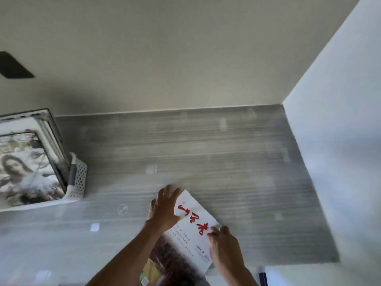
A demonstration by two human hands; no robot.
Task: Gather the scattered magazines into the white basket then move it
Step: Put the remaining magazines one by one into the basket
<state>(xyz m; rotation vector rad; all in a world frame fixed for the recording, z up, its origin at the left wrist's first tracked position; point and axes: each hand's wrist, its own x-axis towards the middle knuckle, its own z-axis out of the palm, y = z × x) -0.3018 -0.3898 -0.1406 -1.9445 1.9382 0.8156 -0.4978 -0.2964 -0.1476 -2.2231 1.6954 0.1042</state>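
Head view of a grey wood-grain table top (206, 145). A white magazine (193, 230) with red brush lettering lay on the table, well to the right of the white basket (80, 178) and nearer the viewer. The left hand (165, 205) rested on the magazine's far left corner, fingers spread and mostly straight; whether they curled under the edge could not be told. The right hand (222, 246) pinched the magazine's right edge between thumb and fingers. A second magazine (165, 263) with a dark, colourful cover lay partly beneath the white one, on the side nearest the viewer. The perforated white basket stood at the table's left side and held a large magazine with a portrait cover (24, 166), which leaned over its rim.
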